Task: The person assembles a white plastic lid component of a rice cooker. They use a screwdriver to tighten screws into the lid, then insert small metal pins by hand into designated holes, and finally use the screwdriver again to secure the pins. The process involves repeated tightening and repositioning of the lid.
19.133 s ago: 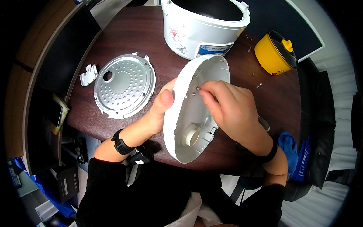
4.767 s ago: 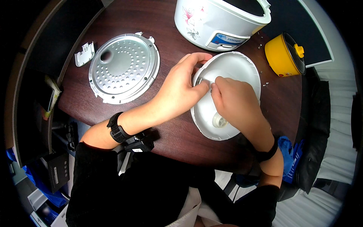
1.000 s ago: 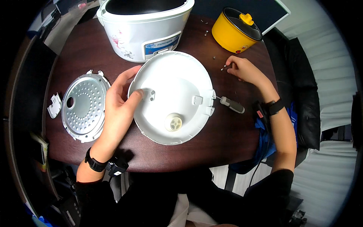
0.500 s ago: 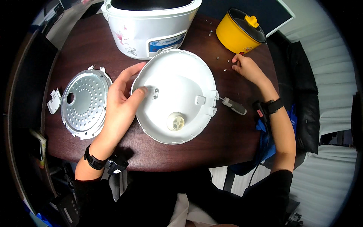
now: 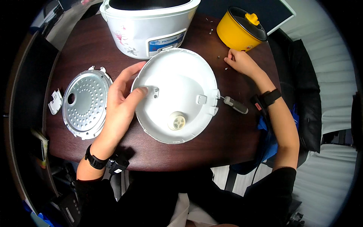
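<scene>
Looks like a home or small office desk doubling as a repair bench: a dark brown wooden table (image 5: pixel 94 45) with a white flower-printed rice cooker body (image 5: pixel 147 22), a small yellow cooker (image 5: pixel 242 28), a grey-handled screwdriver (image 5: pixel 235 105) and loose screws (image 5: pixel 219 57).

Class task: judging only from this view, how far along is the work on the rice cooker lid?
Done: perforated inner plate lies removed beside the white lid. In hand: left hand steadies the lid; right hand reaches small screws. Left: lid remains off the cooker; screwdriver lies idle.
</scene>
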`<control>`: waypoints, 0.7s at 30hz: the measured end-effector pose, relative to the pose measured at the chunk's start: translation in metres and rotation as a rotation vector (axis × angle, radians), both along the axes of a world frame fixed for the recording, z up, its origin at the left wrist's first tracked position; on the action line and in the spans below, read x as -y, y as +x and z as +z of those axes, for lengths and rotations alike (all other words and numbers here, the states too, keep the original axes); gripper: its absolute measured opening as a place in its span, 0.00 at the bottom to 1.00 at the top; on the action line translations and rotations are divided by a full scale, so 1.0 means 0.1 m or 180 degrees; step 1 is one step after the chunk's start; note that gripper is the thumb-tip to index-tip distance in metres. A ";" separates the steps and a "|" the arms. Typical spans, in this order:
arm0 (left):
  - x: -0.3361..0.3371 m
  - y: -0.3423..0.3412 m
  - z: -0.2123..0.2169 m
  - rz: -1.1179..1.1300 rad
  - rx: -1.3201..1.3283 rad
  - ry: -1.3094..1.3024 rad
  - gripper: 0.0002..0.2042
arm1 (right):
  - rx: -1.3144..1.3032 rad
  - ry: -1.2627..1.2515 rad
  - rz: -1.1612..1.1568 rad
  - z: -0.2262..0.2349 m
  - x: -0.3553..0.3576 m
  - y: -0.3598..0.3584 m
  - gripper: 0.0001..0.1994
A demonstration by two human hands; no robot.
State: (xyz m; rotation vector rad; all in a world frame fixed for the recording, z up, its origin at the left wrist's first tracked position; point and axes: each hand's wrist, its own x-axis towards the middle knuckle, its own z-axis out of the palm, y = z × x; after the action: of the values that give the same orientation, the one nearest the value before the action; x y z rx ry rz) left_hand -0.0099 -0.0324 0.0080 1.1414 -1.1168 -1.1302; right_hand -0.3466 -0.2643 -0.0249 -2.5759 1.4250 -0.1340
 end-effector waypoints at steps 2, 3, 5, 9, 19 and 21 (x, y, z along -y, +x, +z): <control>0.00 0.00 -0.01 -0.0001 -0.0022 0.0034 0.25 | -0.0086 0.0057 -0.0052 -0.01 0.03 0.01 0.13; 0.01 0.00 -0.01 -0.0010 -0.0031 0.0051 0.25 | -0.0128 0.0086 -0.0087 -0.01 0.03 0.01 0.13; 0.01 -0.02 -0.01 0.0006 -0.0094 0.0039 0.25 | -0.0213 0.0226 -0.0143 0.00 0.02 0.04 0.13; 0.04 -0.01 -0.02 -0.0002 -0.0120 0.0033 0.25 | 0.0056 0.0786 -0.0555 0.06 -0.01 0.11 0.14; 0.01 -0.01 -0.03 0.0097 0.0044 0.0078 0.24 | 0.1360 0.0900 0.0435 0.55 -1.37 0.38 0.06; 0.02 0.00 -0.02 0.0082 0.0096 0.0076 0.25 | 0.1281 0.1200 0.0434 0.54 -1.49 0.49 0.06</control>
State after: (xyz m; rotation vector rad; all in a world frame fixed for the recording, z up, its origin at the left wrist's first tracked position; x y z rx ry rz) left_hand -0.0102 -0.0342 0.0058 1.1918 -1.1115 -1.1122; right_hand -0.2973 -0.1153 0.0296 -2.1730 1.0149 -0.3105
